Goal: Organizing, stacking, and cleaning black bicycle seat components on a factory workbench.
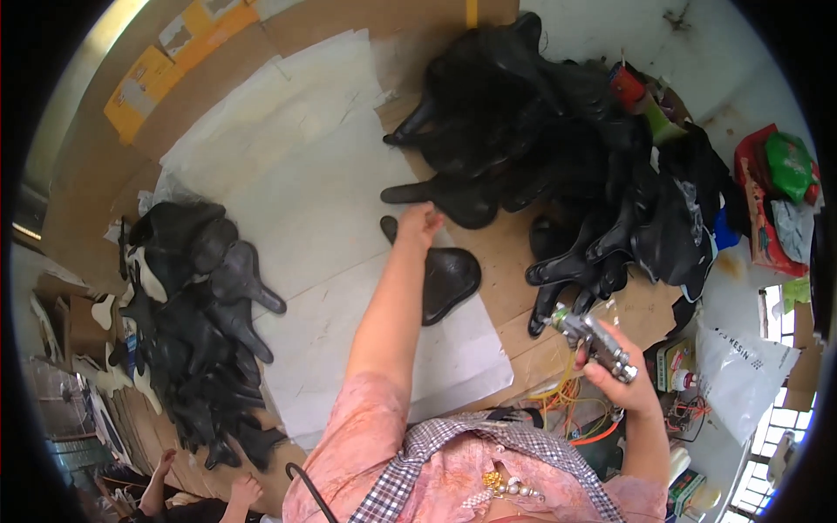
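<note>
My left hand point(420, 225) reaches forward over the white sheet, its fingers closed at the edge of a black bicycle saddle point(471, 202). That saddle's narrow nose points left. Under my left wrist lies a second black saddle point(451, 283), its nose showing left of my arm and its broad end right of it. Which part my fingertips grip is partly hidden. In my right hand point(623, 370) is a metal spray gun point(593, 340), held off to the right above the cardboard, with its nozzle toward the left.
Black saddles are heaped at the back right point(558, 131), and another pile point(196, 322) stands on the left. Yellow and orange hoses point(562, 401) tangle near my right arm. A red box point(767, 200) sits far right. Another person's hands point(247, 490) show at lower left.
</note>
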Tool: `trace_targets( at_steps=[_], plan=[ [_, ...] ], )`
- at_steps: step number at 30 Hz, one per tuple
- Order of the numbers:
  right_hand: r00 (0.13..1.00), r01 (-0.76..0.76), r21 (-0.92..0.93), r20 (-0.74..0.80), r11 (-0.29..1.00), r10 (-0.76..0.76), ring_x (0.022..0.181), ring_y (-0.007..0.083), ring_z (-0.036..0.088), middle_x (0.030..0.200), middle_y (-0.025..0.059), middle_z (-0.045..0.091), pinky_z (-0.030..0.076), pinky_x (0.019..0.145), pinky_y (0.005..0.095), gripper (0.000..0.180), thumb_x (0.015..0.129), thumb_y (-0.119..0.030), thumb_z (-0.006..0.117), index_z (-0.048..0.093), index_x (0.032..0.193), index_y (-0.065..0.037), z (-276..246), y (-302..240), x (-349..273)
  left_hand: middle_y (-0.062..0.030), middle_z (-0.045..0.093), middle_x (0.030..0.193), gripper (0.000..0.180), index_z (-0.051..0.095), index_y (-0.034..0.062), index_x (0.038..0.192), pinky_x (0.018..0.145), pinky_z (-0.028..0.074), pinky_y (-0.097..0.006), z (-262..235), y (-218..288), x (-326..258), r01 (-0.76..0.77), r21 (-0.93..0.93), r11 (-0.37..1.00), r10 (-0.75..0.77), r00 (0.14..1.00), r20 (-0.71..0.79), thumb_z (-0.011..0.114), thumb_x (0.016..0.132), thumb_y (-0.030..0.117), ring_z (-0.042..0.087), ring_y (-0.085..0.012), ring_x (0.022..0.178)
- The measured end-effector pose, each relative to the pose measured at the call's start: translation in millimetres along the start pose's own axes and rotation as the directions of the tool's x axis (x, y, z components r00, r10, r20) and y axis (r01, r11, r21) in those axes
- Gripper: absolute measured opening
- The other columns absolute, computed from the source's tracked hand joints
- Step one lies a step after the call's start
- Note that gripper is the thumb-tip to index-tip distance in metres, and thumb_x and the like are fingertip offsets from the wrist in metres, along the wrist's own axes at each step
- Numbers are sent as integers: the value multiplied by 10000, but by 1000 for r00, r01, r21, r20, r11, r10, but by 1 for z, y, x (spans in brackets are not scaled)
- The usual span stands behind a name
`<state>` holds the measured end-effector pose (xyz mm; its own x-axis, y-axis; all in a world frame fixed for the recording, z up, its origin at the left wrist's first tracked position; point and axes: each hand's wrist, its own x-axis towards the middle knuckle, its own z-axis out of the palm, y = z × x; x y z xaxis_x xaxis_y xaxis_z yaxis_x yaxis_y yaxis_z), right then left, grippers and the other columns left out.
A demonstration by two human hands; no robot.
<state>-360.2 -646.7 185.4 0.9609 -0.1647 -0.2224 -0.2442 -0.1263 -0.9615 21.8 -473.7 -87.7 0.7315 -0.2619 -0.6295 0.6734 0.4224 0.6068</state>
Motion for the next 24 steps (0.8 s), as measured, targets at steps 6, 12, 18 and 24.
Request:
trace_targets(
  at_steps=[6, 12, 18, 24],
  plan=[
    [998, -7, 21, -64, 1000, 8, 818, 159, 596, 899, 84, 608, 496, 767, 299, 674, 779, -210, 719, 415, 1314, 63, -19, 8, 3, -79, 577, 791, 252, 571, 15, 1002, 547, 424, -304, 66, -34, 18, -98, 203, 974, 158, 938, -308, 675, 779, 71, 481, -198, 584],
    [1000, 13, -10, 12, 1000, -13, 807, 147, 592, 906, 77, 604, 492, 749, 289, 624, 777, -182, 712, 444, 1297, 36, -31, -6, 8, -99, 663, 918, 209, 602, -35, 1020, 746, 493, -308, -11, 50, -73, -399, 339, 852, 388, 916, 104, 623, 842, 72, 626, -196, 839],
    [957, 233, -186, 220, 955, -190, 745, 132, 592, 905, 61, 624, 487, 691, 270, 576, 769, -107, 708, 472, 1281, 12, -10, -25, 29, -69, 658, 879, 159, 611, -26, 996, 711, 502, -285, -87, 101, -154, -371, 339, 864, 356, 928, 110, 596, 864, 63, 620, -155, 758],
    [889, 398, 39, 227, 916, -396, 744, 161, 600, 949, 108, 615, 500, 687, 296, 618, 777, -157, 707, 437, 1295, 47, 34, -56, 34, -64, 645, 906, 203, 611, -29, 1030, 723, 486, -269, -160, 87, -188, -326, 345, 880, 338, 941, 25, 608, 848, 59, 605, -148, 786]
  ],
)
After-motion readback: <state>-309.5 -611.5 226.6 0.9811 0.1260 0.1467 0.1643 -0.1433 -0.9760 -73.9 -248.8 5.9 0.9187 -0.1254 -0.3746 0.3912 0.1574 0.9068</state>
